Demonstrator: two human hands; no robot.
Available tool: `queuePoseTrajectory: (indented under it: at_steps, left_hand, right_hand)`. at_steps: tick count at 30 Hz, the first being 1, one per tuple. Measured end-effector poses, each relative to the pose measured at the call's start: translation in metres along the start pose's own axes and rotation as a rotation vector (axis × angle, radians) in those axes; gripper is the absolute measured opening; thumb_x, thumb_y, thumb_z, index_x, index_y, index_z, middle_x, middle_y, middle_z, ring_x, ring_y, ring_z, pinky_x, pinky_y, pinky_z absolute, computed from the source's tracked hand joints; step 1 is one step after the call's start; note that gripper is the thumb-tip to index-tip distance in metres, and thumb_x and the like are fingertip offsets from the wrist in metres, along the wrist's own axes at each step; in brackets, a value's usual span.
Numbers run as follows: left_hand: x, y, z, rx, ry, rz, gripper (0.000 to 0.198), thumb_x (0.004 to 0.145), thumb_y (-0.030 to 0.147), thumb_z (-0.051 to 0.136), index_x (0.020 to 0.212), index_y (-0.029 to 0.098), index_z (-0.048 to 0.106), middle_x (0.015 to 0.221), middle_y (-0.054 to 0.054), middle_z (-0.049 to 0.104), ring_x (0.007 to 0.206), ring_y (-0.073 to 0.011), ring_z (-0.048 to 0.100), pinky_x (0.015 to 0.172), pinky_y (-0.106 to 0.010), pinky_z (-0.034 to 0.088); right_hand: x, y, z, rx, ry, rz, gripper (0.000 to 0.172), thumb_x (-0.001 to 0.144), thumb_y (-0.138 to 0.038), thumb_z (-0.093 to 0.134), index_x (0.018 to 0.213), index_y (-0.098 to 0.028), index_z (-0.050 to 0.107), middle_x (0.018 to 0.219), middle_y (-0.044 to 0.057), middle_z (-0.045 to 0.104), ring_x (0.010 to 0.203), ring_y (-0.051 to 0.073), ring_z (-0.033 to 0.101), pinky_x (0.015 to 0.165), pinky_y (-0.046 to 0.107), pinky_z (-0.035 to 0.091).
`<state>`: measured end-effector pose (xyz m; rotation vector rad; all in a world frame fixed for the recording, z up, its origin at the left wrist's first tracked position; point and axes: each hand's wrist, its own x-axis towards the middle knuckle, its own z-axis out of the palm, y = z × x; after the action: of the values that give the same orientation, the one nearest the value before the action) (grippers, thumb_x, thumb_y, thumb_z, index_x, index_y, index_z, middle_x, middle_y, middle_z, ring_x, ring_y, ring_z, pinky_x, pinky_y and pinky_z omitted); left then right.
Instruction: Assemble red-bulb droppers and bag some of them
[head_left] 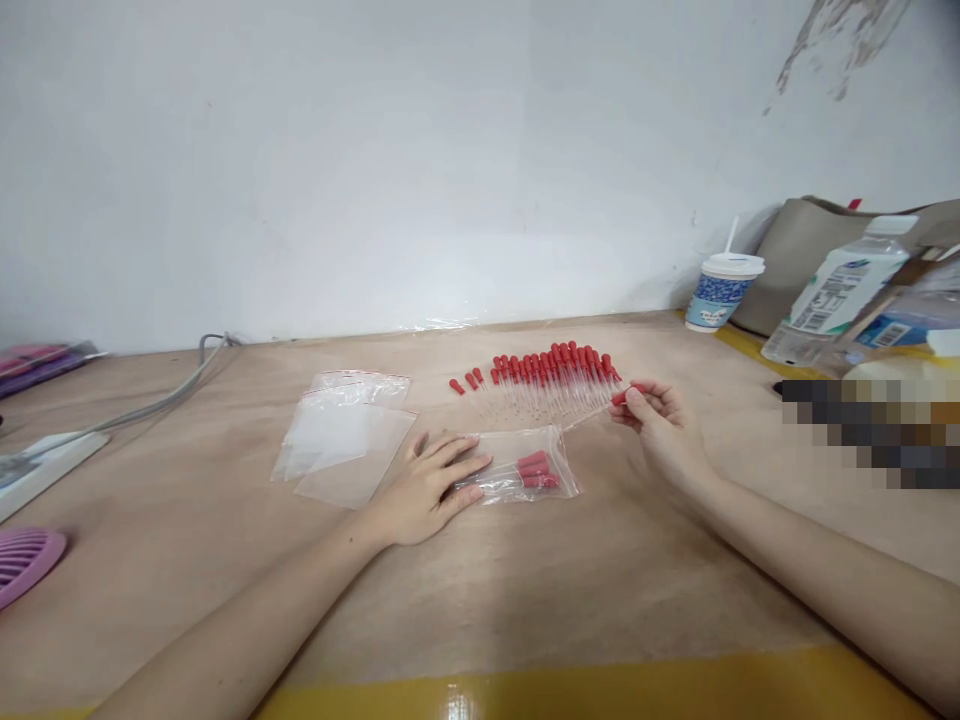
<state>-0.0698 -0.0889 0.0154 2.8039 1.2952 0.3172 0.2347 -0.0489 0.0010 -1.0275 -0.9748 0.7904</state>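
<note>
My left hand (435, 485) lies with fingers spread on the left part of a clear zip bag (501, 490), pressing it to the table. Inside that bag are several droppers (534, 468) with red rubber bulbs toward its right end. My right hand (664, 425) pinches another dropper (621, 398) by its red bulb; its clear tube points left and down to the bag's upper right corner. Whether the tip has entered the bag I cannot tell. Behind the bag, a row of loose droppers (559, 372) rests with bulbs toward the wall.
Flat clear zip bags (337, 440) are stacked to the left. A power strip (52, 470) with a grey cable and a pink slotted object (26, 565) sit at far left. A paper cup (720, 295) with a straw, a plastic bottle (840, 290) and a grey bag (787, 250) stand at right.
</note>
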Motion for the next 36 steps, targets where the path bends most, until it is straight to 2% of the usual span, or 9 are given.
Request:
queuePoseTrajectory:
  at_steps: [5,8,13,18,27,29,31,34,36]
  left_hand:
    - [0.001,-0.001,0.002,-0.004,0.011,-0.003,0.042,0.091,0.047,0.035,0.130,0.035,0.042,0.138,-0.004,0.042,0.128,-0.0247,0.035,0.105,-0.055,0.014]
    - [0.001,-0.002,0.002,-0.002,0.014,-0.012,0.042,0.090,0.047,0.036,0.129,0.035,0.044,0.137,-0.005,0.043,0.127,-0.0249,0.036,0.105,-0.056,0.013]
    - [0.002,0.000,0.000,-0.008,0.008,-0.025,0.041,0.090,0.048,0.036,0.128,0.035,0.045,0.137,-0.004,0.043,0.127,-0.0248,0.035,0.105,-0.056,0.013]
    - [0.001,0.001,0.000,0.004,0.003,-0.038,0.041,0.090,0.048,0.035,0.128,0.036,0.045,0.137,-0.003,0.043,0.127,-0.0242,0.035,0.104,-0.057,0.015]
    - [0.001,0.000,0.000,0.013,0.008,-0.028,0.041,0.090,0.048,0.035,0.128,0.035,0.046,0.138,-0.004,0.042,0.127,-0.0242,0.036,0.104,-0.054,0.018]
    - [0.001,-0.001,0.001,0.013,0.012,-0.027,0.041,0.090,0.048,0.035,0.128,0.035,0.045,0.138,-0.003,0.043,0.127,-0.0244,0.036,0.103,-0.054,0.019]
    - [0.001,-0.001,0.001,0.012,0.017,-0.026,0.041,0.090,0.048,0.035,0.128,0.035,0.045,0.137,-0.003,0.043,0.126,-0.0244,0.036,0.103,-0.053,0.019]
    - [0.001,-0.002,0.002,0.012,0.015,-0.023,0.043,0.090,0.048,0.035,0.130,0.035,0.043,0.137,-0.003,0.043,0.126,-0.0243,0.036,0.104,-0.053,0.019]
    - [0.001,-0.002,0.002,0.012,0.019,-0.020,0.044,0.090,0.048,0.035,0.132,0.034,0.041,0.138,-0.004,0.042,0.127,-0.0244,0.036,0.104,-0.053,0.019]
  right_hand:
    - [0.007,0.006,-0.010,-0.040,0.060,-0.014,0.036,0.069,-0.049,0.063,0.088,-0.024,0.045,0.074,-0.001,0.056,0.058,0.012,0.056,0.060,0.030,0.052]
    - [0.002,0.013,-0.004,-0.055,0.015,0.048,0.036,0.069,-0.049,0.061,0.086,-0.024,0.042,0.072,-0.002,0.056,0.059,0.013,0.058,0.060,0.031,0.053]
    - [-0.011,0.018,0.011,0.011,-0.085,0.163,0.038,0.065,-0.047,0.066,0.086,-0.024,0.043,0.074,-0.001,0.057,0.063,0.014,0.062,0.068,0.034,0.055]
    - [-0.017,0.012,0.010,0.040,-0.135,0.198,0.036,0.064,-0.043,0.069,0.082,-0.024,0.046,0.072,-0.002,0.055,0.063,0.014,0.061,0.071,0.035,0.056]
    - [-0.015,0.010,0.009,0.102,-0.060,0.283,0.032,0.064,-0.035,0.071,0.080,-0.024,0.045,0.069,-0.003,0.058,0.066,0.013,0.063,0.075,0.032,0.056]
    - [-0.015,0.009,0.010,0.054,-0.120,0.289,0.032,0.064,-0.035,0.071,0.080,-0.023,0.046,0.070,-0.003,0.060,0.069,0.013,0.063,0.074,0.030,0.054]
    - [-0.017,0.008,0.011,-0.060,-0.242,0.269,0.030,0.065,-0.036,0.070,0.079,-0.022,0.048,0.070,-0.001,0.062,0.069,0.014,0.063,0.071,0.029,0.053]
    - [-0.020,0.006,0.014,-0.276,-0.441,0.181,0.024,0.064,-0.036,0.069,0.075,-0.019,0.055,0.070,0.001,0.064,0.066,0.014,0.060,0.066,0.029,0.050]
    - [-0.020,0.007,0.017,-0.380,-0.528,0.106,0.021,0.064,-0.035,0.068,0.072,-0.019,0.058,0.071,0.002,0.065,0.066,0.015,0.059,0.064,0.029,0.048]
